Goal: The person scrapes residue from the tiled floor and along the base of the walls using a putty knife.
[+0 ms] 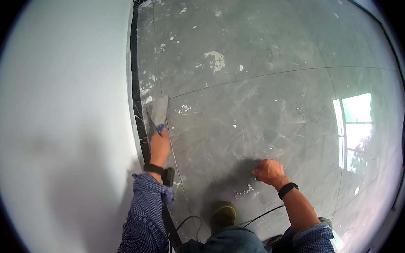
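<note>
My left hand [160,147] is closed round the blue handle of a putty knife [160,110]. Its wide, pale metal blade points away from me, over the grey floor beside the black skirting strip [133,73]. To the right, my right hand [270,172] hangs above the floor with its fingers curled in; what they hold, if anything, is hidden. A black band with a dark box sits on my left wrist, and a black band circles the right one.
White paint splotches [215,61] dot the grey tiled floor [258,102]. A white wall [68,98] rises on the left. Black cables [264,214] run near my shoe [224,214]. Window light [357,128] reflects off the floor at right.
</note>
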